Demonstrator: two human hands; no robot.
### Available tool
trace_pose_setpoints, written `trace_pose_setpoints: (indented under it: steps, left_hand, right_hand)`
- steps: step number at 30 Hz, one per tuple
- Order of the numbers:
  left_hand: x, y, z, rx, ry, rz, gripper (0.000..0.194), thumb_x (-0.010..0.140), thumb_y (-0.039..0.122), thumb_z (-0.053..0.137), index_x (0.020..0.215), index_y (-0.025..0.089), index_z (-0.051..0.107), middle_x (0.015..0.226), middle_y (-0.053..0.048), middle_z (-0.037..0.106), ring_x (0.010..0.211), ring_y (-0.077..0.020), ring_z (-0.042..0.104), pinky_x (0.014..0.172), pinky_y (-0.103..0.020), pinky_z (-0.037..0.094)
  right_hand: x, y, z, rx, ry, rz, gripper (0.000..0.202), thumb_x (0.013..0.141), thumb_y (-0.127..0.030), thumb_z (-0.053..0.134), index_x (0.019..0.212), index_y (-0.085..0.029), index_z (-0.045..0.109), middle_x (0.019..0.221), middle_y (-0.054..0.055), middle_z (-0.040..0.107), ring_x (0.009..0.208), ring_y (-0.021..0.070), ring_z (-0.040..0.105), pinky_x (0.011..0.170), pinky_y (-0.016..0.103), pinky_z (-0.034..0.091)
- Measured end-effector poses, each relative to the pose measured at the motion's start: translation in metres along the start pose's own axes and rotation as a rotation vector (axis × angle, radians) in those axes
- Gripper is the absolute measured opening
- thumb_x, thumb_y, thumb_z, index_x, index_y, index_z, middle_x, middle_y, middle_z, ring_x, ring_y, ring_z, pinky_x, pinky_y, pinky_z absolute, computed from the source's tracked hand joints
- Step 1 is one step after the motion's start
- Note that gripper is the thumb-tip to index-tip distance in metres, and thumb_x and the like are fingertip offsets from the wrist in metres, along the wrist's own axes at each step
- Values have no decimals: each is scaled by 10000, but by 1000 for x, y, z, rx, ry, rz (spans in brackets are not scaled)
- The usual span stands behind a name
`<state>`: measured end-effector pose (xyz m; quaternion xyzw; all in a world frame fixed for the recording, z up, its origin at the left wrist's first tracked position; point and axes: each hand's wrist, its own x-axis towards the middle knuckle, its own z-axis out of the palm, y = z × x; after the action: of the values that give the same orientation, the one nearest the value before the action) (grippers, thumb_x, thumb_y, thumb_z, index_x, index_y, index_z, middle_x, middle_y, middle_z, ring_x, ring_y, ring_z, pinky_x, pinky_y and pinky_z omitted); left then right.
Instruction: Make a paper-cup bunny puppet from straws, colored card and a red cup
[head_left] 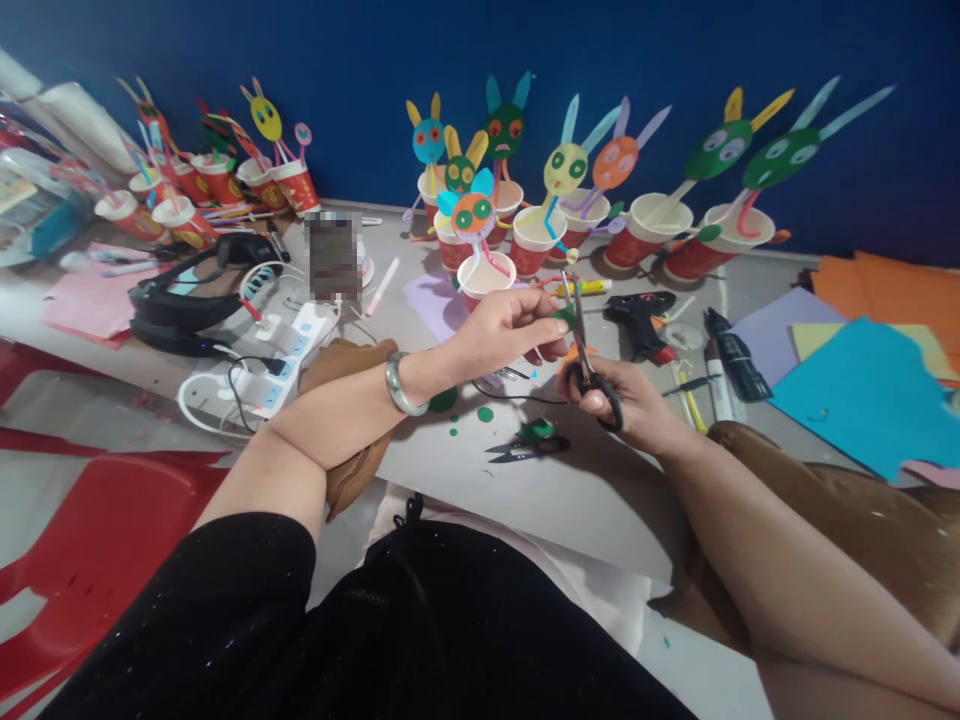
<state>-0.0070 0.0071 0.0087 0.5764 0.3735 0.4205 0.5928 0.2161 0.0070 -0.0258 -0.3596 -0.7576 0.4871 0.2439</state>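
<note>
Between the fingertips of my left hand [504,330] is a small piece of green paper [564,317]. My right hand [626,400] is wrapped round the black handles of a pair of scissors [581,340], whose blades point up and away, right beside the green paper. Below the hands, green paper circles [485,414] of different sizes lie on the table. A pair of thread snips [517,450] rests there too, with a crumpled green scrap [536,430] against it. A bit of orange paper [576,354] shows behind the scissors.
Paper cups with paper animal figures [486,275] line the blue wall. A black glue gun [641,322], a marker [718,380] and blue paper [847,400] are to the right. On the left are a power strip [296,360], a black headset [187,300] and a red chair [112,540].
</note>
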Motion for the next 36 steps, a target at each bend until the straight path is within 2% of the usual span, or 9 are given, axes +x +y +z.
trace_pose_setpoints:
  steps: [10, 25, 36]
  left_hand:
    - [0, -1, -1, 11, -19, -13, 200, 966, 248, 699, 826, 157, 589, 780, -27, 768, 698, -75, 714, 667, -198, 578]
    - [-1, 2, -2, 16, -22, 21, 172, 963, 193, 660, 819, 166, 570, 759, -8, 752, 693, -69, 706, 650, -187, 555]
    - [-1, -1, -5, 14, -53, 30, 182, 926, 208, 699, 812, 175, 561, 708, 1, 732, 634, -63, 676, 640, -192, 576]
  right_hand:
    - [-1, -1, 0, 27, -14, 12, 799, 710, -991, 622, 688, -194, 564, 693, 17, 552, 646, 152, 453, 620, 312, 346]
    - [0, -4, -1, 8, -24, 4, 816, 703, -1008, 604, 699, -193, 601, 659, 1, 531, 632, 150, 448, 605, 305, 345]
    - [0, -6, -4, 39, -37, 16, 800, 677, -992, 655, 693, -195, 600, 677, 6, 547, 632, 148, 448, 610, 306, 342]
